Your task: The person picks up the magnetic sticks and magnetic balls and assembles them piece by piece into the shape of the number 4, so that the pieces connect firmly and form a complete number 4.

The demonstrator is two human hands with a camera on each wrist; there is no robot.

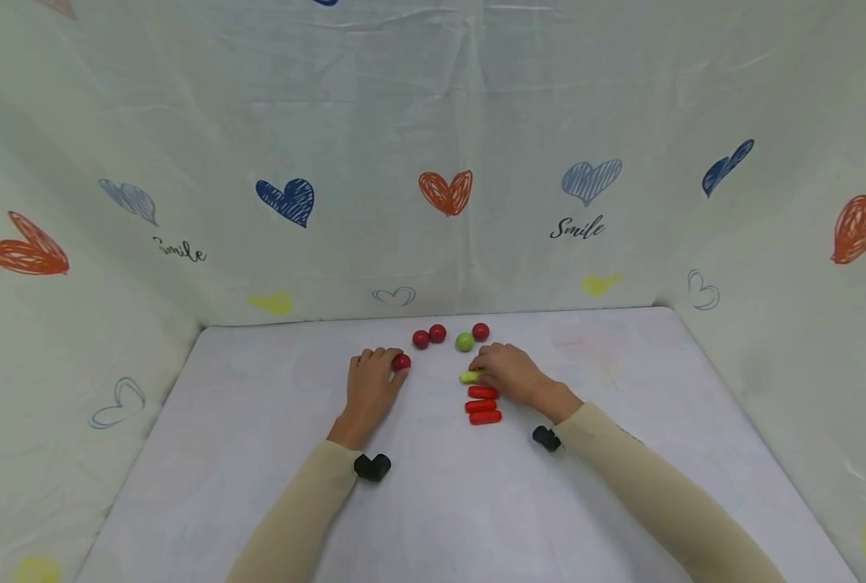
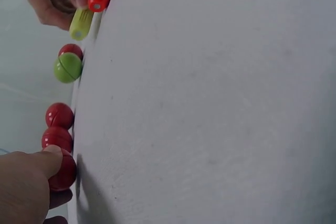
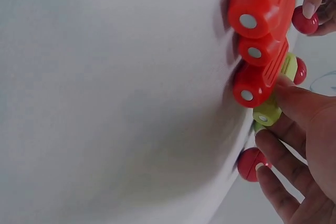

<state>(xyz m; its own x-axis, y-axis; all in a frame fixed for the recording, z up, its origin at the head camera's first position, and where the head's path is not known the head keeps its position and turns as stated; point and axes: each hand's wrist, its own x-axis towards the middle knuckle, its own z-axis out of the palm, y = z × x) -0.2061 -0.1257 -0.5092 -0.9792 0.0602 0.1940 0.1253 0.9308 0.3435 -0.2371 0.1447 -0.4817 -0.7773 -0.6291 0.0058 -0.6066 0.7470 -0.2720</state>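
My left hand (image 1: 369, 387) holds a red ball (image 1: 401, 362) between thumb and fingers, at the left of the group of pieces. In the left wrist view the thumb presses on that ball. My right hand (image 1: 509, 374) pinches a yellow-green magnetic rod (image 1: 469, 377), its round metal end showing in the right wrist view. Just nearer to me, three red magnetic rods (image 1: 481, 406) lie side by side in a column. Beyond the hands are two red balls (image 1: 438, 333) close together, a green ball (image 1: 464, 342) and another red ball (image 1: 481, 332).
The pieces lie on a white-covered table (image 1: 258, 421), toward its far edge. A pale curtain (image 1: 360, 146) printed with hearts stands behind and at both sides. Black wrist cameras (image 1: 371, 467) sit at the beige sleeves (image 1: 302, 506).
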